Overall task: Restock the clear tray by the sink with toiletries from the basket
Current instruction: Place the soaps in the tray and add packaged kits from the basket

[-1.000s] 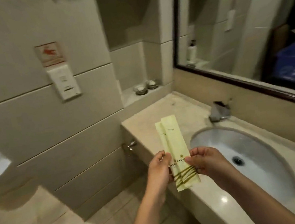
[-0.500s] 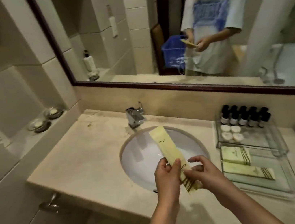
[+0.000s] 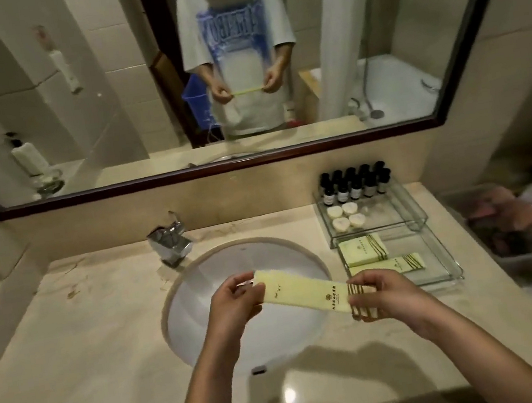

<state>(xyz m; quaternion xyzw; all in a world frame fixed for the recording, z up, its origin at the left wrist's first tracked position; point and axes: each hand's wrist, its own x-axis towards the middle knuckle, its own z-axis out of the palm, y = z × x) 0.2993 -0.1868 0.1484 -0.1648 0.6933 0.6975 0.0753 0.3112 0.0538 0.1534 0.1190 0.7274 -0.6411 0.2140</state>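
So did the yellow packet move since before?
Yes. It pointed toward the faucet; now the yellow packet lies sideways across the sink, its striped end nearer the clear tray.

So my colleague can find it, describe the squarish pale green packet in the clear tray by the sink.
Right of the round sink, a clear tray stands on the counter. In its near compartment, at the back left, lies the squarish packet. Unlike the long packet in front of it, it is short and wide.
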